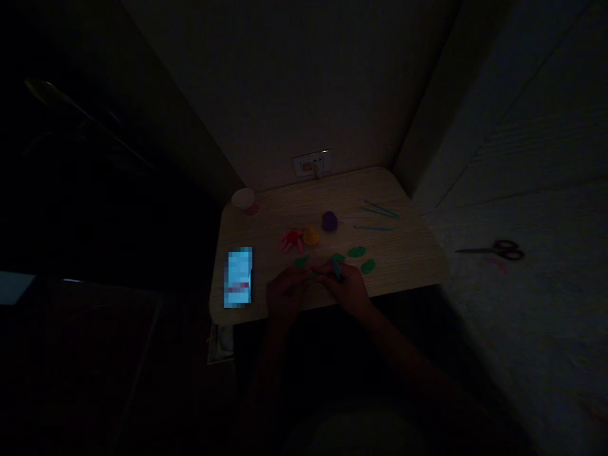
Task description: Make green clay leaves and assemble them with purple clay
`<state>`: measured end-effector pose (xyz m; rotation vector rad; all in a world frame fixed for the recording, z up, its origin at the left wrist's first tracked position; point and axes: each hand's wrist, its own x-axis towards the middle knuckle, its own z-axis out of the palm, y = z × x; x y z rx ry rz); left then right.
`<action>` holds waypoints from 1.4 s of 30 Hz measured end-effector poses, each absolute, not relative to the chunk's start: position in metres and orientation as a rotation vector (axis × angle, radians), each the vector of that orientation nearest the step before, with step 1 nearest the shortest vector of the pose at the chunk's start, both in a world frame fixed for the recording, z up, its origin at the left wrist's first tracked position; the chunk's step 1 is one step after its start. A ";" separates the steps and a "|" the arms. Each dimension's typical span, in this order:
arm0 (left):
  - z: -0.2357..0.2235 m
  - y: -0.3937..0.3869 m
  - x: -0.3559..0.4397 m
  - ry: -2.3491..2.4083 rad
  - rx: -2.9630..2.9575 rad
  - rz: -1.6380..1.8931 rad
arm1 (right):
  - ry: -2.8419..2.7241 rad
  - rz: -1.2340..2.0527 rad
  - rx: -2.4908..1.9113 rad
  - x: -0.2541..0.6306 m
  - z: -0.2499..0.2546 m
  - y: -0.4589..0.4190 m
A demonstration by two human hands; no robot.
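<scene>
In the dim light my left hand [285, 294] is closed at the table's front edge, its fingertips pinching a small green leaf-like piece [311, 275]. My right hand [351, 291] meets it from the right, also closed, with a flat-ended teal tool [337, 268] sticking up between its fingers. Its fingertips touch the same green piece. More green leaf shapes lie around: one leaf [301, 261] just beyond my left hand, another leaf [356, 252] and a rounder leaf [368, 266] right of my right hand. Their material looks like modelling clay, but the darkness hides detail.
Beyond my hands sit a red-pink flower shape [292, 239], an orange piece [311, 236] and a purple lump [329, 221]. A lit phone [238, 278] lies left, a cup [246, 201] behind it. Thin teal sticks [375, 228] lie right; scissors [508, 249] rest on the pale surface beyond.
</scene>
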<state>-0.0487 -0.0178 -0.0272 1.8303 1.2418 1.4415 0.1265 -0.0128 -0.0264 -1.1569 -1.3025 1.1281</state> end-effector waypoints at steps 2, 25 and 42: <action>-0.029 -0.017 -0.048 1.272 1.803 1.446 | -1.312 1.118 -1.160 0.127 -0.024 -0.011; -0.027 -0.008 -0.053 1.205 1.769 1.347 | -1.321 1.101 -1.122 0.123 -0.026 -0.006; -0.021 -0.004 -0.053 1.299 1.656 1.260 | -1.376 1.136 -1.133 0.122 -0.028 -0.001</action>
